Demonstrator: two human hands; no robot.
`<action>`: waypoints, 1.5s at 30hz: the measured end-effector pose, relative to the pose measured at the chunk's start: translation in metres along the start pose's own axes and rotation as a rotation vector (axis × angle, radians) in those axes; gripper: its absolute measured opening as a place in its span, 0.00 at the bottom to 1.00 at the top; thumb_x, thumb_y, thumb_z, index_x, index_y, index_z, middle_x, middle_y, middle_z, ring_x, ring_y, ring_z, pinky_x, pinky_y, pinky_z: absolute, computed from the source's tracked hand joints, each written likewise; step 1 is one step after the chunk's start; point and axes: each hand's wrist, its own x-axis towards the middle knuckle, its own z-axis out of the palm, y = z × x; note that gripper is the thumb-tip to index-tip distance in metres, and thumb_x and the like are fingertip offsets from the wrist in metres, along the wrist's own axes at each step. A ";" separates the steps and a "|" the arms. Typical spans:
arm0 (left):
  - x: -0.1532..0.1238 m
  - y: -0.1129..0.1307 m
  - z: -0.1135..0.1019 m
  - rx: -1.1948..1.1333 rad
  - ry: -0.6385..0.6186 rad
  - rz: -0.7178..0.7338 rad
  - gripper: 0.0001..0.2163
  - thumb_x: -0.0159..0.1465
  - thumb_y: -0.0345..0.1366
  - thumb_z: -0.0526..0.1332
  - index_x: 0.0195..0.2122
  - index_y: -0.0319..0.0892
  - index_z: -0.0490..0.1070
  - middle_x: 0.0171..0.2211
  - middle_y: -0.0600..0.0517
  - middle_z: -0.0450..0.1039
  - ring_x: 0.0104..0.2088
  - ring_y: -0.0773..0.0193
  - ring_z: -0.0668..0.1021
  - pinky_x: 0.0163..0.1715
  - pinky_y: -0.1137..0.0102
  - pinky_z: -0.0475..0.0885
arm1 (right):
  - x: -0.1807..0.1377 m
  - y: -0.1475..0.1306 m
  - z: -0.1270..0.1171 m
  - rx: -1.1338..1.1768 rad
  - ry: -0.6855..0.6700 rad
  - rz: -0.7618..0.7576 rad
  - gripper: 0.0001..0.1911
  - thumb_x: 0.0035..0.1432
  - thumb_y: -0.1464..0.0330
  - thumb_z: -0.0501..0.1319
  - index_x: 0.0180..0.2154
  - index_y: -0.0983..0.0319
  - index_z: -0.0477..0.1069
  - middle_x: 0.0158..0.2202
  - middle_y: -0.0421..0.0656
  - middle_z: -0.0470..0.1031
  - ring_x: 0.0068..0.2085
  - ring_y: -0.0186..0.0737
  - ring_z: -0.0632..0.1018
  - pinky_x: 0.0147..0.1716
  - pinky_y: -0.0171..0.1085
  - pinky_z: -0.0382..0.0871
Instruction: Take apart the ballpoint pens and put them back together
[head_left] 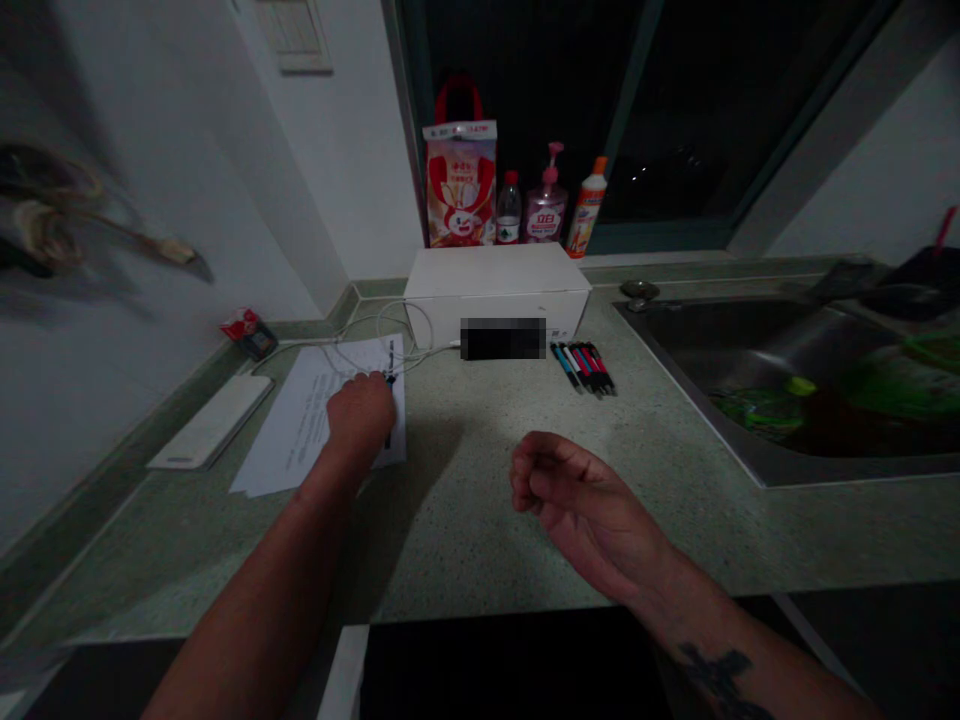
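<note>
in the head view, the left hand (362, 412) is over the right part of some printed papers (292, 430) on the left of the surface (450, 530), back up and fingers folded under; i cannot tell whether its grip holds something, since the fingertips are hidden. the right hand (574, 490) is over the middle of the surface, turned partly on its side, fingers curled in toward the thumb; its grip looks narrow, though i cannot tell whether the fingertips meet. the papers overlap one another, slightly askew. a white slab (214, 422) lies just beside them on the left, and a small red and dark packet (251, 333) is behind the slab, by the wall. a white cable (300, 343) loops past the top of the papers to a dark flat object (502, 345), partly pixelated, in front of a long white box (495, 272). just right of that object, a bundle of pens (583, 368) lies side by side, farther back than the right hand. behind the box are a red and white bag (461, 185), a red-capped bottle (508, 212), a pink pump bottle (546, 212) and an orange-capped bottle (587, 212). a metal sink (694, 400) is set into the right side.
</note>
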 end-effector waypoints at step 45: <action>-0.017 0.053 0.025 -0.752 0.071 0.611 0.10 0.66 0.36 0.59 0.44 0.47 0.79 0.42 0.50 0.81 0.44 0.56 0.80 0.46 0.63 0.72 | 0.121 -0.009 -0.101 -1.489 -0.112 -0.263 0.11 0.66 0.66 0.58 0.42 0.61 0.78 0.36 0.45 0.80 0.38 0.41 0.78 0.39 0.38 0.68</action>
